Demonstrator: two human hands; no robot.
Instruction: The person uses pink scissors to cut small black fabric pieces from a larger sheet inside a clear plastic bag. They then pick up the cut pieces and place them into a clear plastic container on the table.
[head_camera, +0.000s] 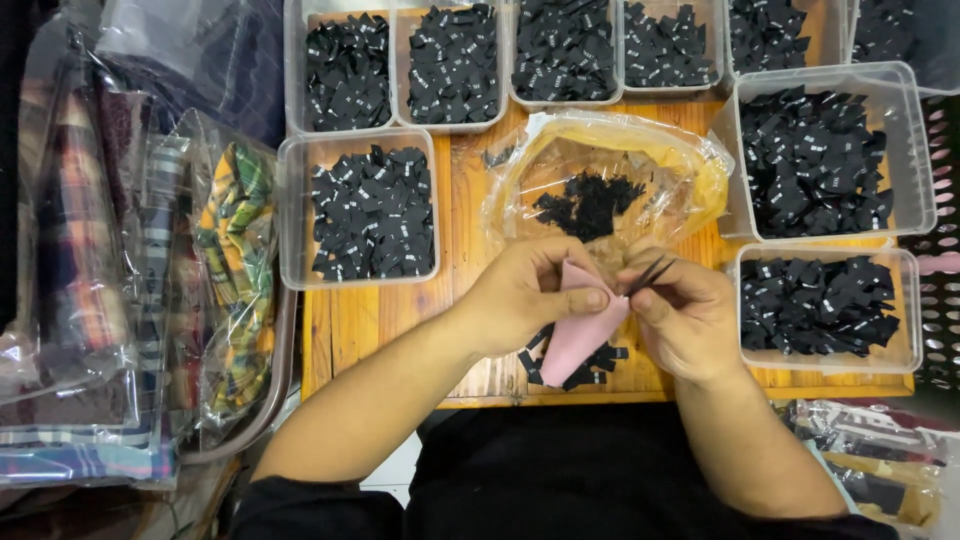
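Note:
My left hand (525, 300) pinches a pink piece of paper or cloth (585, 330) by its upper edge, thumb pressed on top. Beside it, my right hand (685, 310) grips a thin black label (650, 272) between thumb and fingers, its end touching the pink piece. Both hands hover above a wooden table (390, 325). Under the pink piece lies a small pile of black labels (590, 365). Just beyond my hands sits an open clear plastic bag (610, 170) with a heap of black labels inside.
Several clear plastic tubs of black labels ring the table: one at left (360, 210), a row along the back (455, 65), two at right (815, 155), (825, 310). Bagged plaid fabrics (140, 290) are stacked at the far left. More plastic bags (880, 470) lie lower right.

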